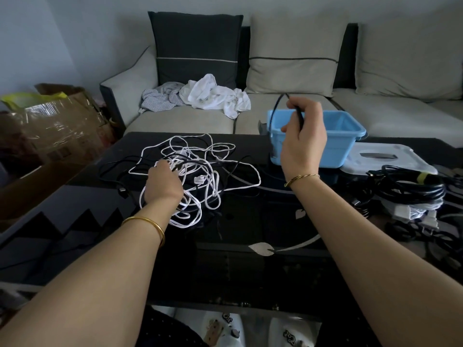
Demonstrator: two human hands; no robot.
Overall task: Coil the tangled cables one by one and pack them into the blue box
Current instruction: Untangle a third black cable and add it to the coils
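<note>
A tangle of white and black cables (200, 176) lies on the dark glass table (250, 221). My left hand (162, 184) rests on the left part of the tangle, fingers curled into the white strands. My right hand (303, 139) is raised in front of the blue box (348, 136) and pinches a thin black cable (276, 103) that arcs up and over the box's left rim. The blue box stands open at the table's far right side. From here I see nothing inside it.
A clear lid (385, 156) lies right of the box. A heap of black cables and white adapters (413, 194) covers the table's right end. Behind is a sofa with cushions and crumpled clothes (208, 96). A cardboard box (50, 126) stands at left.
</note>
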